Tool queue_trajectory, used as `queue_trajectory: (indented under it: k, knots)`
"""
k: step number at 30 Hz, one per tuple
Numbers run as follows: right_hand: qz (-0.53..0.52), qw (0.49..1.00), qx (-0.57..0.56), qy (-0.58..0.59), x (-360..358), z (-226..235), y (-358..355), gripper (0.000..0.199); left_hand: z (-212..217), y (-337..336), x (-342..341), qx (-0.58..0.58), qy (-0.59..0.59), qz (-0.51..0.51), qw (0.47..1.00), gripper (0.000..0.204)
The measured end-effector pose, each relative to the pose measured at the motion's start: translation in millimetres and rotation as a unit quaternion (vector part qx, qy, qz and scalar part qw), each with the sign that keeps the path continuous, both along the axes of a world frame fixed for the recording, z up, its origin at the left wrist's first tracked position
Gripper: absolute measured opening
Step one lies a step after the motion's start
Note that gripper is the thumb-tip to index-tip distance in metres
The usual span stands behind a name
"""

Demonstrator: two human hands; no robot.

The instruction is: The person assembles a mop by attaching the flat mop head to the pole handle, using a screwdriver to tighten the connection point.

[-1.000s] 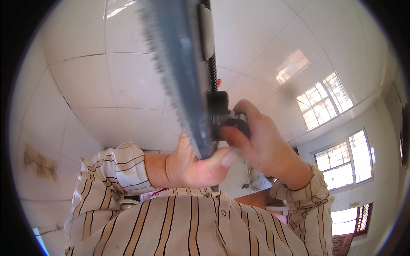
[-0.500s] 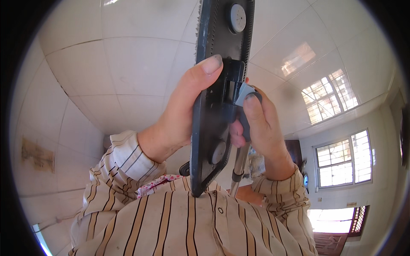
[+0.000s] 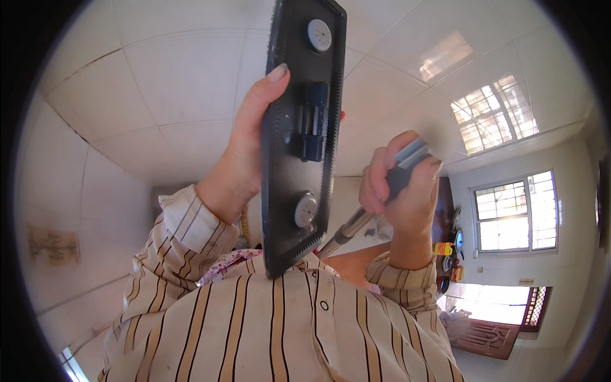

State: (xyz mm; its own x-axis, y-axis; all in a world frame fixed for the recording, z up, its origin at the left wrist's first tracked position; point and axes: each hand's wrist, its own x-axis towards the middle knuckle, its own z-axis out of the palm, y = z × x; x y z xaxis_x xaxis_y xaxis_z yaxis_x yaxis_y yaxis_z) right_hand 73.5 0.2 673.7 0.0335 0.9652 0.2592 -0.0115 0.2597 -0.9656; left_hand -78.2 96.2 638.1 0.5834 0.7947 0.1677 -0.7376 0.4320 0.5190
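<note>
Two round pale discs, an upper one (image 3: 319,35) and a lower one (image 3: 306,210), are set in the face of a long black plate (image 3: 283,172); their small dark central marks cannot be read. The plate is edged with fine teeth, tilted slightly, and fitted between the discs with a dark slotted bracket (image 3: 312,121). It is held up in front of the striped shirt (image 3: 254,331), gripped at its left edge by the left hand (image 3: 245,130), with the thumb laid on its face. To the plate's right, and apart from its bracket, a grey connector (image 3: 407,162) on a metal pole (image 3: 356,224) is clasped by the right hand (image 3: 407,207). Farther right of the plate, a yellow-and-red package (image 3: 443,248) is seen, its print too small to read, then a barred window (image 3: 515,213).
</note>
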Motion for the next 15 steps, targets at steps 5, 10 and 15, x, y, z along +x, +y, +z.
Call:
queue_trajectory:
  k: [5,10,15]
  knots:
    - [-0.084,0.994,0.03,0.066,21,-17,-25,0.056,-32,11,-30,-0.02,0.076,-0.032,0.996,0.056]
    - [-0.184,0.981,0.044,0.038,33,-41,-58,0.06,-82,18,-60,-0.013,0.16,-0.071,0.984,0.064]
    - [-0.241,0.97,0.035,0.019,37,-49,-79,0.06,-106,10,-64,-0.106,0.148,-0.111,0.977,0.058]
